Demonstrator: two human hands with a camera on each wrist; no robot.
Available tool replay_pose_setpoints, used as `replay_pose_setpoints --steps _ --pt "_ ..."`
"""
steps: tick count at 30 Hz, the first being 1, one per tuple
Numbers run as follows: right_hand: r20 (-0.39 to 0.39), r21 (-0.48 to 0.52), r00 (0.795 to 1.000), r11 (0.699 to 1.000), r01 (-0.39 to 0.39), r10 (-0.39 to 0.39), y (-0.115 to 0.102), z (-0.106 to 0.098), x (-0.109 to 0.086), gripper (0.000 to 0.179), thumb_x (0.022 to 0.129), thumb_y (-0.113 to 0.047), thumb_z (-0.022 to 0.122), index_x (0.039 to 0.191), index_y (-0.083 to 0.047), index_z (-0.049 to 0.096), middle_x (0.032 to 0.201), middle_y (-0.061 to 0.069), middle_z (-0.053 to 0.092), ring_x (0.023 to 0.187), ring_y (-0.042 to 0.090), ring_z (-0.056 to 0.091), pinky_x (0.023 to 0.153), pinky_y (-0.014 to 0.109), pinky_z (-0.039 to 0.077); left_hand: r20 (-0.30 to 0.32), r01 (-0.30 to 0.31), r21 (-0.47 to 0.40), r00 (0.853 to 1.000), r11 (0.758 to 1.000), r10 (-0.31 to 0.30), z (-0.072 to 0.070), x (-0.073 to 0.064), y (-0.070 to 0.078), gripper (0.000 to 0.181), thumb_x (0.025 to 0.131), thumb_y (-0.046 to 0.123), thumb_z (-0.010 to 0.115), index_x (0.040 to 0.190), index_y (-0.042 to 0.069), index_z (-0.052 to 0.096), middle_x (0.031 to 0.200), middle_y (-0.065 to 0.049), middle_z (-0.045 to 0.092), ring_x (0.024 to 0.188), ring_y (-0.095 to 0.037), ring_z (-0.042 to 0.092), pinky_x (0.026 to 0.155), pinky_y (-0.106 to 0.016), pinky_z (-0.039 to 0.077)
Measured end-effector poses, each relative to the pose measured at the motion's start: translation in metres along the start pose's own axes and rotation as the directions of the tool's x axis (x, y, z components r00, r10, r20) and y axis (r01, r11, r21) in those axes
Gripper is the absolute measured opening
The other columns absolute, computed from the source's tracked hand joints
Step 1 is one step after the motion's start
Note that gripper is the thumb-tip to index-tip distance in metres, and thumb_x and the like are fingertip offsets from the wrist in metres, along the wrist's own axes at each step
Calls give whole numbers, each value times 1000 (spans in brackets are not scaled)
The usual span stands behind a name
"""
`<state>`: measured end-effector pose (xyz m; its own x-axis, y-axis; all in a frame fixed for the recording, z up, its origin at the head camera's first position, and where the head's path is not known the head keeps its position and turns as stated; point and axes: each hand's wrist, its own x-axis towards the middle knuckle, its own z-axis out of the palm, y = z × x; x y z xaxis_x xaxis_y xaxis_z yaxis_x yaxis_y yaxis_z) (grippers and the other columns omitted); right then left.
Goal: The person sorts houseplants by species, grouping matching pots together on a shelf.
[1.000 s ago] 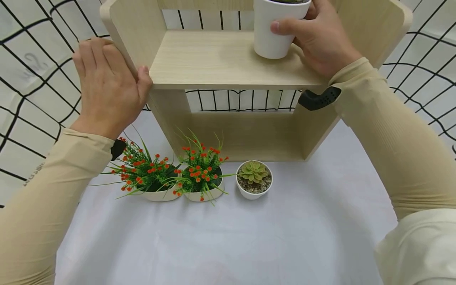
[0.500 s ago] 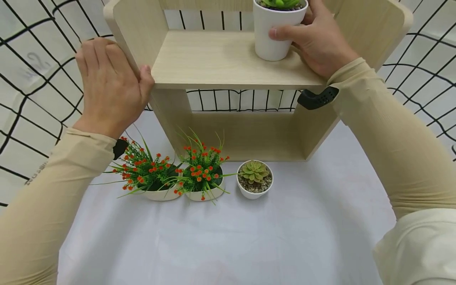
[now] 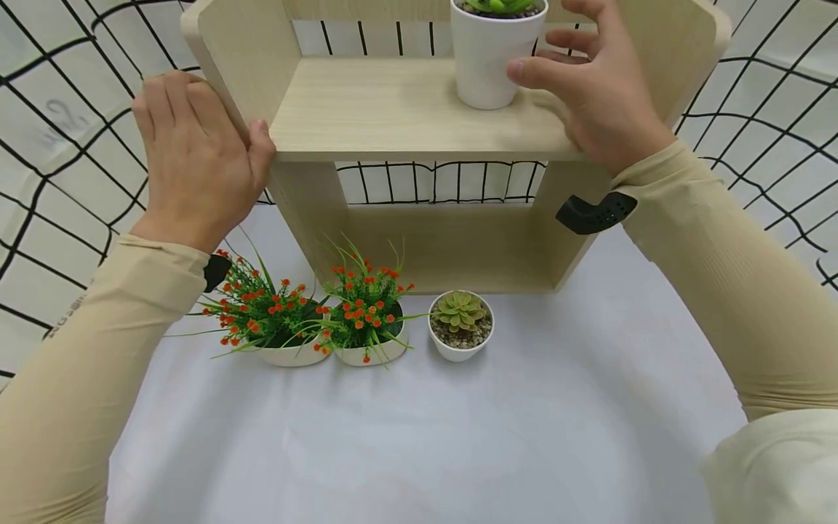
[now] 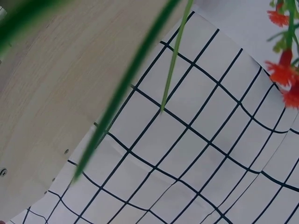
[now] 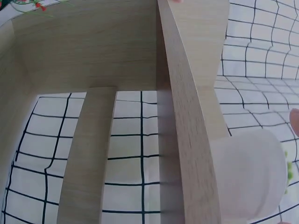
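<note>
A tall white pot with a green succulent (image 3: 494, 58) stands upright on the upper board of a light wooden shelf (image 3: 373, 109). My right hand (image 3: 602, 94) is at its right side, fingers spread and off the pot. The thumb tip is at the pot's side; whether it touches I cannot tell. In the right wrist view, the white pot (image 5: 250, 172) shows beyond the board's edge, with only fingertip slivers visible. My left hand (image 3: 196, 160) grips the shelf's left side panel, thumb at the front edge. The left wrist view shows the panel (image 4: 70, 79), not the grip.
On the white cloth (image 3: 425, 437) before the shelf stand two oval pots with red flowers (image 3: 288, 355) (image 3: 373, 353). To their right is a small white succulent pot (image 3: 460, 327). Black wire grid (image 3: 779, 131) surrounds the back and sides. The lower compartment (image 3: 445, 247) faces forward.
The pot tilted back upright and settled on the upper board. My right hand then loosened and drew its fingers off to the right. The left hand keeps its grip on the panel.
</note>
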<state>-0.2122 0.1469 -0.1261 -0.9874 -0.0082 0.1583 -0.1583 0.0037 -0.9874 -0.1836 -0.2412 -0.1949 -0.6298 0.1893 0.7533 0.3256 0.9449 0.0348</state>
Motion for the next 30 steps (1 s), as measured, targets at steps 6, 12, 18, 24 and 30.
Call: replay_pose_setpoints --steps 6,12,18,24,30 --pt "-32 -42 979 979 200 -201 4 5 -26 88 76 -2 84 149 -25 42 140 -1 48 132 18 54 115 32 45 6 15 21 1000 1000 -16 -4 -1 -4 58 102 42 30 117 -14 40 120 -37 41 114 -52 30 101 -58 21" --pt "51 67 916 917 394 -398 28 -1 -47 78 73 13 79 141 -14 49 127 10 57 108 27 67 95 27 57 -23 8 18 1000 1000 -8 -2 -3 -6 55 102 40 33 114 -13 41 118 -37 43 111 -51 31 98 -57 21" --pt "121 146 859 865 480 -497 64 -16 -74 74 70 25 76 134 -5 54 116 12 65 92 23 72 86 28 60 -26 5 22 1000 1000 -5 0 -3 -3 55 102 40 33 114 -13 40 119 -36 43 112 -52 33 101 -59 23" --pt "242 109 841 875 472 -484 112 -36 -105 71 68 27 76 133 11 51 116 9 66 94 20 71 87 26 59 -19 -15 22 1000 1000 15 5 -2 2 55 103 40 31 114 -13 40 120 -36 43 116 -52 34 104 -59 24" --pt "375 -96 876 927 362 -303 163 -48 -122 72 73 24 75 137 10 48 124 -1 61 105 13 66 94 18 54 -10 -8 48 1000 999 8 4 -3 -1 56 104 41 29 117 -12 39 120 -35 42 116 -51 33 103 -58 23"
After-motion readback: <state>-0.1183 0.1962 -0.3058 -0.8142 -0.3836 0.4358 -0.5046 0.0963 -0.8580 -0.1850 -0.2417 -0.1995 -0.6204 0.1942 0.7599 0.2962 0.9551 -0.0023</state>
